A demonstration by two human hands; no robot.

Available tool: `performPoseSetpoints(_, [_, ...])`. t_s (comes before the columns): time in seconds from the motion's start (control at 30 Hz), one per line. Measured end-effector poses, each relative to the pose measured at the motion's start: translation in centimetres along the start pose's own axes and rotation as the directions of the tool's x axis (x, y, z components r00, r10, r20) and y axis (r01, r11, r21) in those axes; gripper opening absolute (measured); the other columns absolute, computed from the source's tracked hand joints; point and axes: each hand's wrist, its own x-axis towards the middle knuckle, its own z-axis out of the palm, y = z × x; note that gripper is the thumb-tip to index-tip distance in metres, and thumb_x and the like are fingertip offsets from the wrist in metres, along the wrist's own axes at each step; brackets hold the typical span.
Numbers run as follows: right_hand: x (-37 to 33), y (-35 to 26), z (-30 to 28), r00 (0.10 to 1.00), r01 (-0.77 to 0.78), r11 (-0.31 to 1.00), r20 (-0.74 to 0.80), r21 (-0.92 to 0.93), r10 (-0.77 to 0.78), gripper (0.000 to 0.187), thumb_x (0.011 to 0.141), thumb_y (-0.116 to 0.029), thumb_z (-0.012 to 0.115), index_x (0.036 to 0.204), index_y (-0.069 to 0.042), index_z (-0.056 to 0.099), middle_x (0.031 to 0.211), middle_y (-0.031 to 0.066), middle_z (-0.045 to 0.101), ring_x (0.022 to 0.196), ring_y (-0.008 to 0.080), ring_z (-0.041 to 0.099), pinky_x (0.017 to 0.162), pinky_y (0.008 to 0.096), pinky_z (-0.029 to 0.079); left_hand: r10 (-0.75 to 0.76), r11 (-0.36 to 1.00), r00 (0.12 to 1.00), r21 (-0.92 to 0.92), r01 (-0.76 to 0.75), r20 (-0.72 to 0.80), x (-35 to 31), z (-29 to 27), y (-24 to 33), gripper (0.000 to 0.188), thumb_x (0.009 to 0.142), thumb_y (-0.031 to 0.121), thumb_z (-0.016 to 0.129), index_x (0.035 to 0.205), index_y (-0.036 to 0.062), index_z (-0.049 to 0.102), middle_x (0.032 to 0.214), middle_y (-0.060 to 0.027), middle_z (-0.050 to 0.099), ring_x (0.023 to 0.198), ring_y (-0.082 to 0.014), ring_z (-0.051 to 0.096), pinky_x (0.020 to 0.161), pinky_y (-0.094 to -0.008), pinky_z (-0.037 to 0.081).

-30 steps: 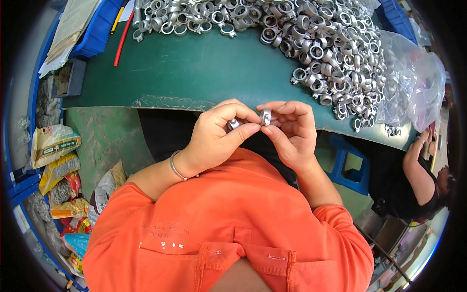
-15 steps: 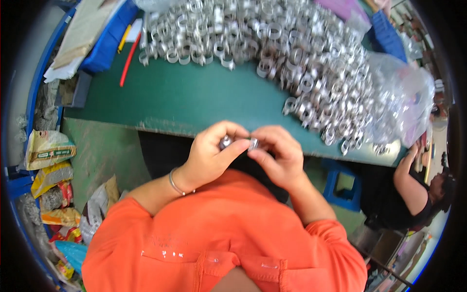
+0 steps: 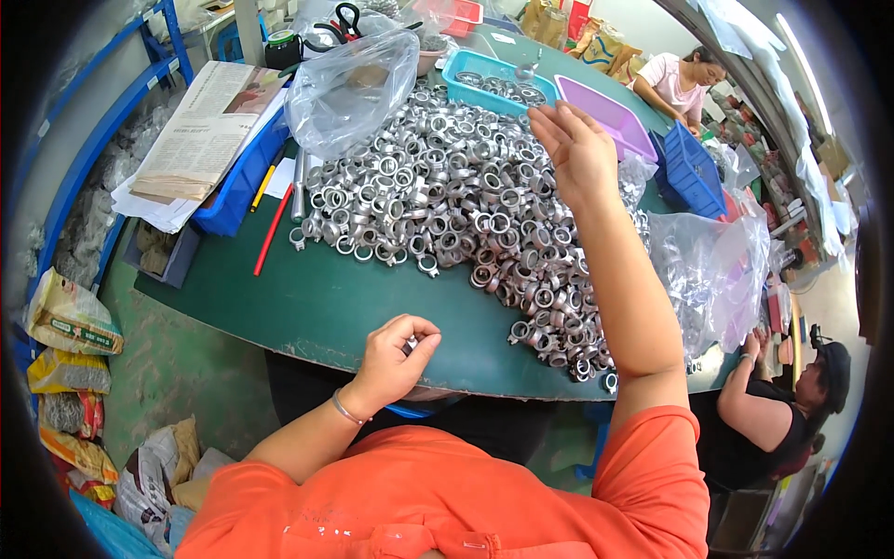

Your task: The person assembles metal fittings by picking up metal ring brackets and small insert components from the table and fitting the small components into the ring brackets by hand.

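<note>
Fingers (image 3: 410,326) of the left hand (image 3: 389,361) curled round a small part (image 3: 407,348), mostly hidden, at the near edge of the table (image 3: 251,303); the right hand (image 3: 579,154), open, hung above rings (image 3: 419,196) heaped rightward to that edge, a purple tray (image 3: 639,138) just beyond.

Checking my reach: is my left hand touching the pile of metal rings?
Apart: the head view shows green tabletop between your left hand and the pile.
</note>
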Motion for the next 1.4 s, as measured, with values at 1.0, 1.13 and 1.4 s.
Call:
performPoseSetpoints(1.0, [-23.8, 8.5, -4.9, 0.916, 0.296, 0.847, 0.383, -0.442, -0.120, 0.026, 0.070, 0.007, 0.068, 0.092, 0.001, 0.056, 0.098, 0.0120, 0.055, 0.081, 0.0170, 0.058, 0.068, 0.0259, 0.051, -0.248, 0.907, 0.924, -0.265, 0.327, 0.292, -1.9, 0.2, 0.9, 0.015, 0.077, 0.002, 0.067, 0.092, 0.0005, 0.063, 0.081, -0.0015, 0.061, 0.069, -0.0052, 0.053, 0.062, -0.0179, 0.043])
performPoseSetpoints(1.13, [-24.4, 8.5, -5.5, 0.933, 0.089, 0.947, 0.357, -0.309, 0.029, 0.030, 0.076, 0.007, 0.064, 0.104, 0.004, 0.056, 0.100, 0.0105, 0.051, 0.087, 0.0154, 0.056, 0.073, 0.0249, 0.050, -0.030, 0.996, 0.973, -0.074, 0.048, 0.229, -1.8, -0.3, 1.1, 0.013, 0.075, 0.002, 0.067, 0.088, 0.0004, 0.064, 0.079, -0.0050, 0.061, 0.067, -0.0090, 0.053, 0.058, -0.0216, 0.043])
performPoseSetpoints(1.4, [-25.1, 8.7, -5.6, 0.927, 0.201, 0.904, 0.372, -0.378, -0.050, 0.013, 0.075, 0.005, 0.065, 0.087, 0.001, 0.061, 0.098, 0.0118, 0.055, 0.079, 0.0151, 0.058, 0.065, 0.0247, 0.049, -0.312, 0.880, 0.901, -0.265, 0.393, 0.301, -2.7, -0.3, 1.2, 0.012, 0.077, 0.005, 0.069, 0.085, -0.0006, 0.061, 0.082, -0.0017, 0.061, 0.065, -0.0041, 0.050, 0.057, -0.0167, 0.041])
